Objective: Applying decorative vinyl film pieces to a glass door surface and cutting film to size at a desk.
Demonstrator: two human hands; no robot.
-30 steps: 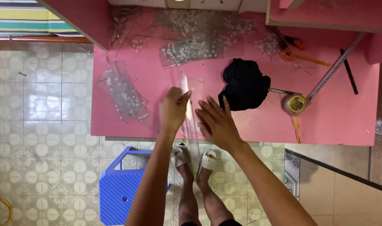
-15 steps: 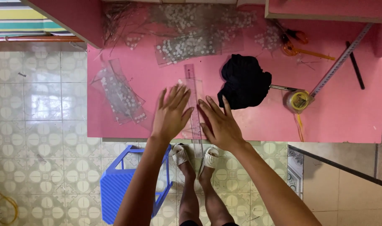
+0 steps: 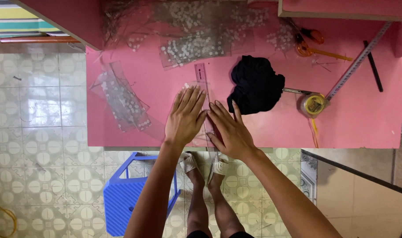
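Ruler point(image 3: 201, 77) — clear, lower part hidden under both hands, left hand point(image 3: 184, 118) and right hand point(image 3: 229, 131) spread flat — pink table point(image 3: 364, 119).

Likely home workshop, pink worktable point(image 3: 350, 119), scissors point(image 3: 309, 42), tape measure point(image 3: 314, 105)

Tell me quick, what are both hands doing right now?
Left hand: open, flat, pressing the clear plastic sheet beside the ruler.
Right hand: open, flat on the same sheet, holding nothing.
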